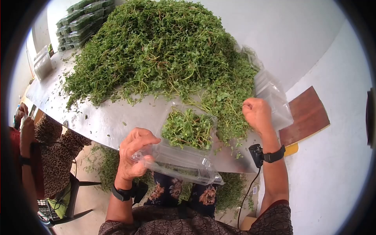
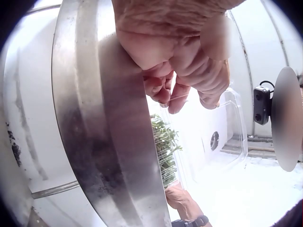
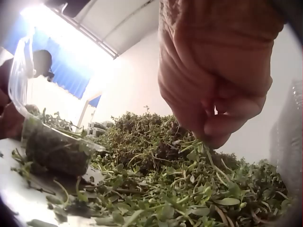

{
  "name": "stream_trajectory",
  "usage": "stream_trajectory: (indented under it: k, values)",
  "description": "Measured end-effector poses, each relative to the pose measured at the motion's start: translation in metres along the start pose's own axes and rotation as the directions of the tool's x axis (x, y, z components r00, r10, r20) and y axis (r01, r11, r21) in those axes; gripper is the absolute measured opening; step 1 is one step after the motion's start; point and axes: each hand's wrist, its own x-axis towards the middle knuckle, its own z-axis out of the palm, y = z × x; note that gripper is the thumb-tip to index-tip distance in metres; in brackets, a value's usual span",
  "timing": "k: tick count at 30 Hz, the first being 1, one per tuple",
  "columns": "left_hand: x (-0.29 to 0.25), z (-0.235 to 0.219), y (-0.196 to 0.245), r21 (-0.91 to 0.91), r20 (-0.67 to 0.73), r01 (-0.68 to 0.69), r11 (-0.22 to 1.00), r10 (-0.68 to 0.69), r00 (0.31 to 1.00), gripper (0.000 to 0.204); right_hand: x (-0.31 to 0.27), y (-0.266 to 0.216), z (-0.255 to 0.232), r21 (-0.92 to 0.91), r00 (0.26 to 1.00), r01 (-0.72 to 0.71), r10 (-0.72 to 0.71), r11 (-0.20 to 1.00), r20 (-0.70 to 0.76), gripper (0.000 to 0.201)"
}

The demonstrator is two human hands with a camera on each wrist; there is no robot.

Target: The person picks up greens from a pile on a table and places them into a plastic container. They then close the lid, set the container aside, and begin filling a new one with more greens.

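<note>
A clear plastic clamshell box stands near the table's front edge, filled with leafy green sprigs. Its hinged lid hangs open toward the person, past the edge. My left hand pinches the lid's left end between thumb and fingers. In the left wrist view, that hand hides part of the lid. To the right of the box, my right hand is over the heap's edge. Its thumb and fingertips come together on a green sprig, seen in the right wrist view.
A large heap of greens covers much of the metal table. Clear empty boxes stand nested at right, more at left. Filled boxes are stacked at back left. Another person's arm shows at left. A wall borders the right.
</note>
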Motion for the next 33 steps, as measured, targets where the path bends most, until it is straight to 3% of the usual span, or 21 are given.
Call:
stream_trajectory:
  k: [2,3,5,9,14,18,20,21,22,24,26,33]
  values:
    - [-0.003,0.000,0.004,0.016,0.002,0.002,1.000,-0.002,1.000,0.051,-0.006,-0.004,-0.014,0.279,0.983,-0.183,0.180,0.943,0.038,0.009]
    - [-0.004,0.000,0.005,0.014,0.001,0.005,1.000,-0.005,1.000,0.051,-0.007,-0.004,-0.013,0.277,0.983,-0.183,0.179,0.943,0.041,0.009]
    - [-0.003,0.000,0.007,0.001,0.003,0.027,1.000,-0.027,1.000,0.050,-0.009,-0.002,-0.012,0.110,0.988,-0.142,0.133,0.984,0.080,0.010]
    - [-0.002,-0.001,0.003,0.023,0.003,-0.011,1.000,0.011,1.000,0.048,-0.008,-0.014,-0.004,-0.001,0.978,-0.125,0.123,0.992,0.171,0.016]
    - [0.002,-0.001,0.000,0.036,0.015,-0.037,0.999,0.036,0.999,0.047,0.001,-0.016,0.013,-0.247,0.975,0.122,-0.069,0.961,0.213,0.016]
    - [0.001,-0.001,0.000,0.024,0.004,-0.029,0.999,0.029,1.000,0.044,0.007,-0.008,0.014,-0.221,0.983,0.086,-0.046,0.972,0.180,0.014]
    - [0.001,-0.001,0.001,0.042,0.011,-0.038,0.998,0.038,0.999,0.041,0.006,-0.009,-0.001,0.043,1.000,-0.017,0.016,0.999,0.011,0.009]
    - [0.001,-0.001,0.001,0.039,0.013,-0.039,0.998,0.039,0.999,0.041,0.005,-0.007,-0.009,0.041,1.000,-0.019,0.018,0.999,0.011,0.009]
    - [0.002,-0.001,0.001,0.046,0.011,-0.044,0.998,0.044,0.999,0.040,0.005,-0.006,-0.018,0.252,0.989,-0.147,0.135,0.957,0.065,0.008]
    - [0.002,0.000,0.001,0.049,0.005,-0.051,0.998,0.051,0.999,0.040,0.003,-0.016,-0.040,0.563,0.937,-0.349,0.280,0.749,0.208,0.008]
    - [0.001,0.001,0.003,-0.052,-0.006,0.017,0.999,-0.017,1.000,0.052,-0.002,-0.005,-0.033,0.562,0.934,-0.354,0.247,0.748,0.258,0.009]
    - [0.002,0.001,0.000,-0.075,0.002,-0.002,0.997,0.003,1.000,0.050,-0.014,-0.031,-0.042,0.618,0.924,-0.349,0.151,0.704,0.350,0.008]
